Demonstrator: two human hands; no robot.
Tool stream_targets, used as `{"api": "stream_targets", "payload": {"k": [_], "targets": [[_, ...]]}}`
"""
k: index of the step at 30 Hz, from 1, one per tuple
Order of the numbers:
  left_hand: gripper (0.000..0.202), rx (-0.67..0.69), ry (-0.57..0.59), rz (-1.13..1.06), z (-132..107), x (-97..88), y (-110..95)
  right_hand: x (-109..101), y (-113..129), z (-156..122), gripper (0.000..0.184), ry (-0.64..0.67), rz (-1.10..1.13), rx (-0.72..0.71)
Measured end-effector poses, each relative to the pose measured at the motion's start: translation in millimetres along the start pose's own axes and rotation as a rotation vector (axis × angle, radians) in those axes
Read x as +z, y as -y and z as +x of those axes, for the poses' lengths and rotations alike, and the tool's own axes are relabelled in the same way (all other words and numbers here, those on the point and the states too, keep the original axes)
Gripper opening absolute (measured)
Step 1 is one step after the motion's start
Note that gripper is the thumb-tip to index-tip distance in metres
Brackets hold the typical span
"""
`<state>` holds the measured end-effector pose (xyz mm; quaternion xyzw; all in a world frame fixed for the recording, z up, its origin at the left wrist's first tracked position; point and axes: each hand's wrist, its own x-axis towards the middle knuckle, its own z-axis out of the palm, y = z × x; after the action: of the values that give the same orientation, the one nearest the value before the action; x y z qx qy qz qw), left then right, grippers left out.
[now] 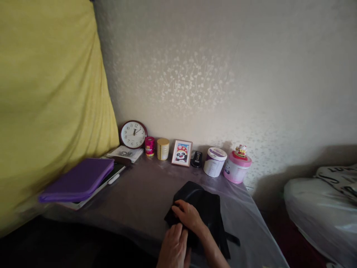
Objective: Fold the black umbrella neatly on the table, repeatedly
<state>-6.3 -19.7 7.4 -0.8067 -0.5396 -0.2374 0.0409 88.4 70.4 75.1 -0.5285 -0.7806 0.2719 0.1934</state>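
A black fabric item with straps (205,208) lies on the grey-covered table (145,193) near its front edge. My right hand (188,216) rests on the left part of the fabric with its fingers curled and pressing on it. My left hand (174,247) comes up from below, fingers together, touching the fabric's near edge just under the right hand. What lies under the fingers is hidden.
Along the wall stand a round clock (133,134), a red tin (149,146), a gold tin (163,149), a framed panda picture (182,153), a white tub (214,161) and a pink tub (237,167). A purple folder (79,180) lies left; bedding (320,208) is right.
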Motion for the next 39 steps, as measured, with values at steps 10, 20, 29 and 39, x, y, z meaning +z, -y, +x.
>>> {"api": "stream_targets", "payload": {"k": [10,20,29,39], "targets": [[0.056,0.104,-0.023,0.011,10,51.1,3,-7,-9,-20,0.024,0.001,0.057,-0.283],[0.063,0.089,-0.189,0.224,5,76.5,3,-12,-42,-7,0.032,-0.018,-0.137,-0.409],[0.064,-0.269,0.103,0.156,9,56.3,-22,-24,-55,38,0.032,0.048,-0.409,-0.387],[0.072,-0.473,0.522,-0.142,27,16.9,-26,-39,-67,77,0.032,-0.054,-0.538,-0.097]]}}
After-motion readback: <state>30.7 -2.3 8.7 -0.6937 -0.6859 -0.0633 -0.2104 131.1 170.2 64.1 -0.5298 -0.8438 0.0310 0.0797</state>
